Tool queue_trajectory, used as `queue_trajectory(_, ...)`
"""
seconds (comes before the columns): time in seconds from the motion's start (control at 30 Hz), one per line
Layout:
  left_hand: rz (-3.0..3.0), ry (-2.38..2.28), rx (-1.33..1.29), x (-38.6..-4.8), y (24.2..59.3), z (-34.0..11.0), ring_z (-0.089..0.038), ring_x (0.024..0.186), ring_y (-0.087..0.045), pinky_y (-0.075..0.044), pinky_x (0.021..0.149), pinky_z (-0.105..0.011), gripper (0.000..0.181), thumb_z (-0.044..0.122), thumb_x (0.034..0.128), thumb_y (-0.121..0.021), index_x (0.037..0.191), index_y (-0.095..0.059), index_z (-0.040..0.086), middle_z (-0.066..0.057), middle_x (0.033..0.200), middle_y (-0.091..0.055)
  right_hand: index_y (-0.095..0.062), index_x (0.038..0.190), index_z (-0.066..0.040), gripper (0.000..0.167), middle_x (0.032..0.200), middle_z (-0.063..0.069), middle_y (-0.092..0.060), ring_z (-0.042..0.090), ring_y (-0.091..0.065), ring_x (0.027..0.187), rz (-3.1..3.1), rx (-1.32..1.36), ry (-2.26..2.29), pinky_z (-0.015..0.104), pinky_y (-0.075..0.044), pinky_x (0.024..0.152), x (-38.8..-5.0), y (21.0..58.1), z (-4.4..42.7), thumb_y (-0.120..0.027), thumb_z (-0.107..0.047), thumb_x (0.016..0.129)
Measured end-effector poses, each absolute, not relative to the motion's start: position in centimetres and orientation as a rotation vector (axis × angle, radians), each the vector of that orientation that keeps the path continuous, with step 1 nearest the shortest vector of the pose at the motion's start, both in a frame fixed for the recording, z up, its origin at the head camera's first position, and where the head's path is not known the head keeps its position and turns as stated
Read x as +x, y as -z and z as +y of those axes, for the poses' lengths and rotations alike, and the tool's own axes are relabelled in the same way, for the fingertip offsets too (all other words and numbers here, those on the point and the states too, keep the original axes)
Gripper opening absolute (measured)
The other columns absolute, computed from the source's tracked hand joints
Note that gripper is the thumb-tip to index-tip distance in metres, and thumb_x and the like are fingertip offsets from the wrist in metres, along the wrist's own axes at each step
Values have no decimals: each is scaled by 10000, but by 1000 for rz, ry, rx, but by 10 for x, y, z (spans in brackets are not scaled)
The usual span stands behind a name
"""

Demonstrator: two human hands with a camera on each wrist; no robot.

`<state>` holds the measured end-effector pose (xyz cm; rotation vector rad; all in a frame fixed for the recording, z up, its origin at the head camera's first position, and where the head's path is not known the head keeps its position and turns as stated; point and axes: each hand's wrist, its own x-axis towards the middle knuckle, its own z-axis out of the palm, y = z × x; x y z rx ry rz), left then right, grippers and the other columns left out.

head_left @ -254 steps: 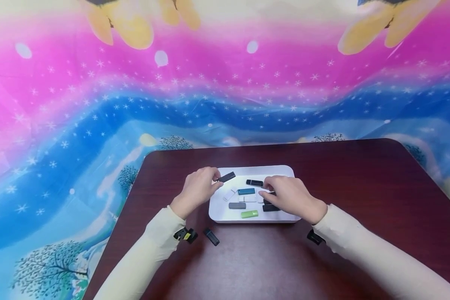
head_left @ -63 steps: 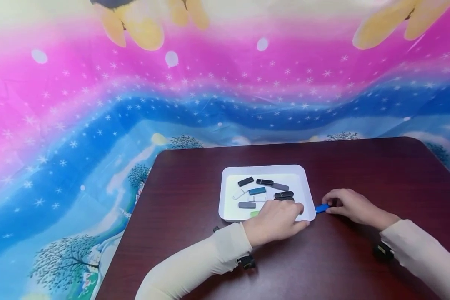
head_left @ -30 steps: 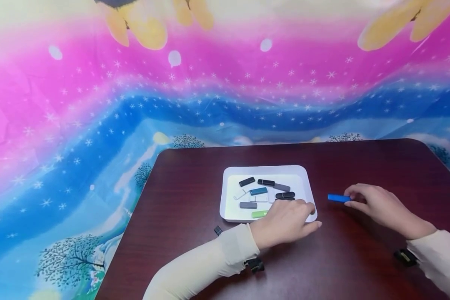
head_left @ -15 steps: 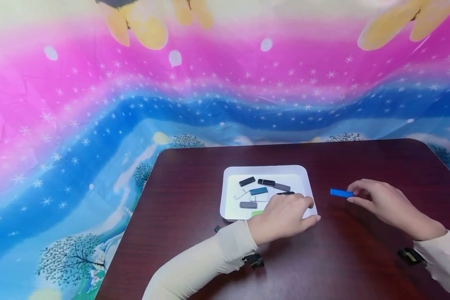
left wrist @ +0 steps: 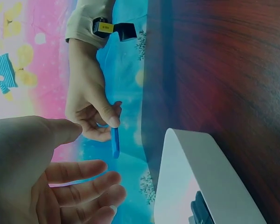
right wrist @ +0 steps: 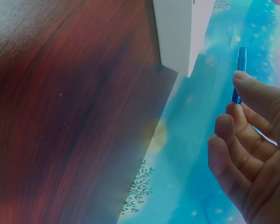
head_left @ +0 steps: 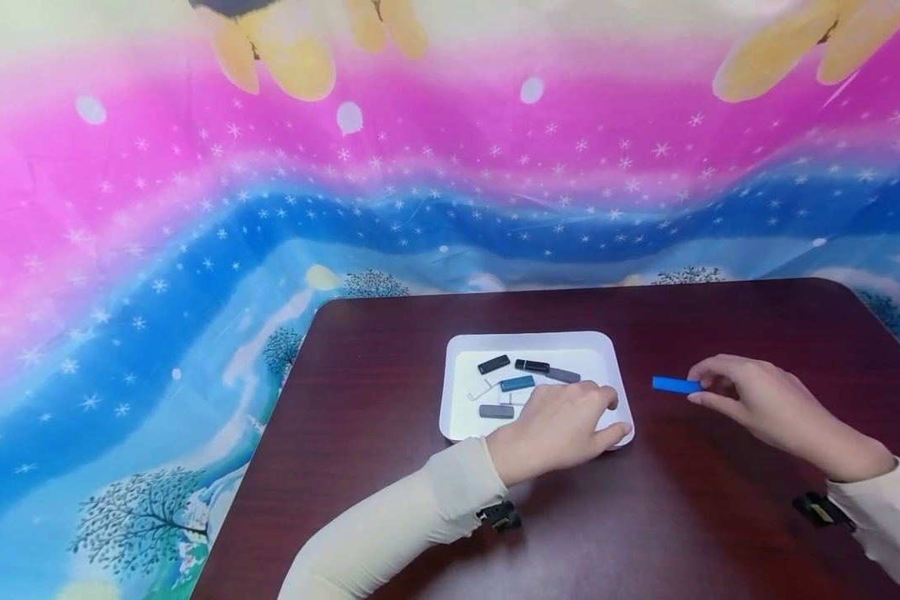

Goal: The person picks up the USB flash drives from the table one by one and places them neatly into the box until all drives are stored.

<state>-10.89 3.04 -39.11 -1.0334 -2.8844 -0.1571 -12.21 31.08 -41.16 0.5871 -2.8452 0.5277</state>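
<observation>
My right hand [head_left: 772, 404] pinches a blue USB flash drive [head_left: 675, 384] by its right end, above the table to the right of the tray. In the right wrist view the thumb and a finger clasp the blue stick [right wrist: 241, 60]. My left hand [head_left: 558, 429] hovers over the near right part of the white tray [head_left: 607, 358], fingers loosely bent. Nothing lies between its thumb and fingers [left wrist: 84, 172] in the left wrist view. In the tray lie several USB sticks: a black one [head_left: 493, 364], a teal one [head_left: 517, 383], a grey one [head_left: 497, 412]. My left hand hides others.
The tray stands on a dark reddish-brown table [head_left: 390, 367]. Behind the table hangs a pink and blue printed cloth [head_left: 450, 167]. Black wrist cameras sit under both sleeves, one below the left cuff [head_left: 457, 467].
My right hand has lifted the blue flash drive away from the tray's right edge, then shifted slightly back left. Earlier, my left hand held a black stick; it has since moved right across the tray.
</observation>
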Motion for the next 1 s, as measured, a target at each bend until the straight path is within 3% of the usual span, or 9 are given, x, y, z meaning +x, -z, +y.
queue_trajectory(0.33,-2886,163,-1012,-113,386,20,1,844,-680,-381,482,-215,312,528,992,-551,1159,-688,303,160,1009,-721,-715,958,-179,207,766,-139,-648,-96,-519,679,-2842,620,-527,220,-439,569,-123,405,301,-843,-153,798)
queue_trajectory(0.7,-2870,192,-1008,-117,383,9,1,790,-648,-414,506,-213,300,509,990,-569,1122,-693,270,139,946,-705,-720,952,-183,221,768,-137,-652,-91,-532,675,-2827,648,-533,222,-447,570,-127,398,291,-854,-139,781)
queue_trajectory(1.0,-2878,238,-1006,-119,385,-3,-7,837,-667,-447,535,-233,289,484,991,-579,1098,-700,245,141,999,-722,-723,955,-180,208,768,-134,-651,-71,-538,681,-2832,668,-535,225,-444,578,-130,393,282,-845,-134,792)
